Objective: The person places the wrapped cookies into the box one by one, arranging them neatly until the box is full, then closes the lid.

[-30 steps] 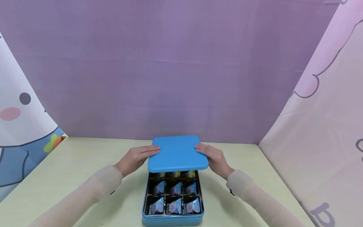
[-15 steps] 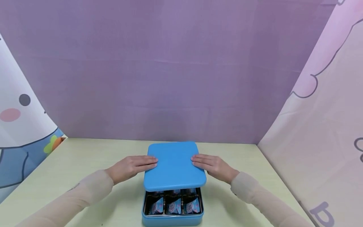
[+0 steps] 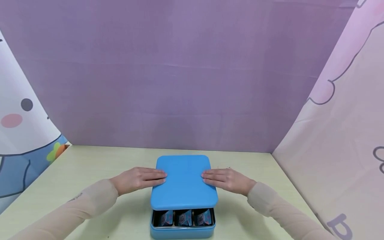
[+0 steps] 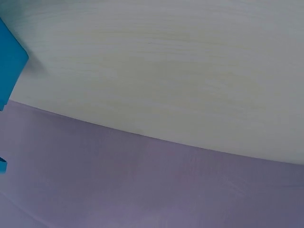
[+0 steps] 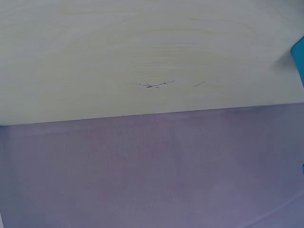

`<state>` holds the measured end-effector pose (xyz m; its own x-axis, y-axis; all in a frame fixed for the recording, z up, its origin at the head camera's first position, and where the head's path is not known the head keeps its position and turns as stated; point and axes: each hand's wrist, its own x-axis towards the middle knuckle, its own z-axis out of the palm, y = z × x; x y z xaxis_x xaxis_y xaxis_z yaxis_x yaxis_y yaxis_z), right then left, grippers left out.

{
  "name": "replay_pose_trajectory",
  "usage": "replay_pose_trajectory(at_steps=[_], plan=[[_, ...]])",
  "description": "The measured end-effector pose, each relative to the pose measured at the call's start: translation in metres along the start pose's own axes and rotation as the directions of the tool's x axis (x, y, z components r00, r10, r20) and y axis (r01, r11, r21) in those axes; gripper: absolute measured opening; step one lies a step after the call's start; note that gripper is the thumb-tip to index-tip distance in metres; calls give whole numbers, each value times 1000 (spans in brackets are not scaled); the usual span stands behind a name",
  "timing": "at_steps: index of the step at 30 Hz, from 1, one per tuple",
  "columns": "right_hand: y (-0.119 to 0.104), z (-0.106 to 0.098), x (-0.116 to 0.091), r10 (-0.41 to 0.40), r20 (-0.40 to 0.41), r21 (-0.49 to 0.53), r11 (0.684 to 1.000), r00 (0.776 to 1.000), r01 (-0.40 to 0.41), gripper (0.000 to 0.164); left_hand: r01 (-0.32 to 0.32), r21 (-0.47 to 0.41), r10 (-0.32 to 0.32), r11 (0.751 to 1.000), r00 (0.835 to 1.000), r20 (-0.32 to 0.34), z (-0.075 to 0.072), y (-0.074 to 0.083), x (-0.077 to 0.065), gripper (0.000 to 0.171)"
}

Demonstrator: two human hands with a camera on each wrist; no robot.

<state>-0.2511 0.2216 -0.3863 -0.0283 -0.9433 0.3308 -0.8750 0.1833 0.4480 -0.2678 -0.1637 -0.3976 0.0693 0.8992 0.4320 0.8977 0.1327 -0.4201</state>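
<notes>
A blue lid [image 3: 183, 191] hangs over a light-blue rectangular box [image 3: 183, 233], set back so the front compartments show. Wrapped sweets [image 3: 185, 218] in blue wrappers sit there in a dark divided insert; the rows behind are hidden under the lid. My left hand [image 3: 135, 180] grips the lid's left edge, fingers stretched flat across the top and thumb out of sight. On the opposite edge my right hand [image 3: 229, 180] holds it the same way. In the left wrist view, a gap separates the box corner [image 4: 10, 66] from a sliver of lid [image 4: 3, 166].
The box stands on a pale wooden table [image 3: 99, 163]. A purple cloth backdrop [image 3: 180, 73] rises behind the table's far edge. Printed cloth panels flank it, a cartoon one [image 3: 27, 133] on the left and a pale one [image 3: 336, 150] on the right.
Both hands have brought the lid down and toward me, covering the rows behind the front one. The lid's tilt has flattened. The box has stayed in place.
</notes>
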Motion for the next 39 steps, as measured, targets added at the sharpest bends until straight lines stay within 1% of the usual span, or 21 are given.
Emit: replay_pose_trajectory(at_steps=[2,4,7,9,13,17,23,27,31,34,37,39], plan=[[-1,-1,0,-21,18,-12,1000,1000,21,44,-22,11,21,1000,1000,18,-1,1,0,50],[-2,-1,0,-59,29,-45,997,998,60,44,-38,23,37,999,998,45,-2,2,0,51],[-3,-2,1,-112,43,-111,987,993,117,45,-52,38,49,998,996,73,-3,4,0,52],[-4,-2,1,-131,54,-138,981,990,137,46,-57,40,53,998,995,86,-3,5,0,53],[-4,-3,3,-162,62,-161,972,985,170,45,-81,43,78,996,994,78,-2,6,0,53],[-6,-3,3,-187,57,-173,966,981,194,44,-107,46,104,993,992,67,0,9,0,51],[-10,-1,1,-203,45,-182,961,978,207,43,-128,62,123,990,989,77,5,13,0,52],[-13,1,1,-206,57,-182,960,977,213,41,-128,50,125,990,990,60,8,15,0,54],[-16,3,1,-208,76,-181,959,975,218,42,-142,35,140,989,989,41,9,17,0,53],[-18,3,1,-210,87,-172,960,974,222,43,-169,40,168,985,985,40,9,17,-1,47],[-20,3,2,-217,87,-165,959,972,229,42,-192,45,190,980,980,56,9,16,-3,32],[-22,4,2,-223,84,-166,958,971,234,41,-202,50,198,978,978,68,9,16,-4,32]])
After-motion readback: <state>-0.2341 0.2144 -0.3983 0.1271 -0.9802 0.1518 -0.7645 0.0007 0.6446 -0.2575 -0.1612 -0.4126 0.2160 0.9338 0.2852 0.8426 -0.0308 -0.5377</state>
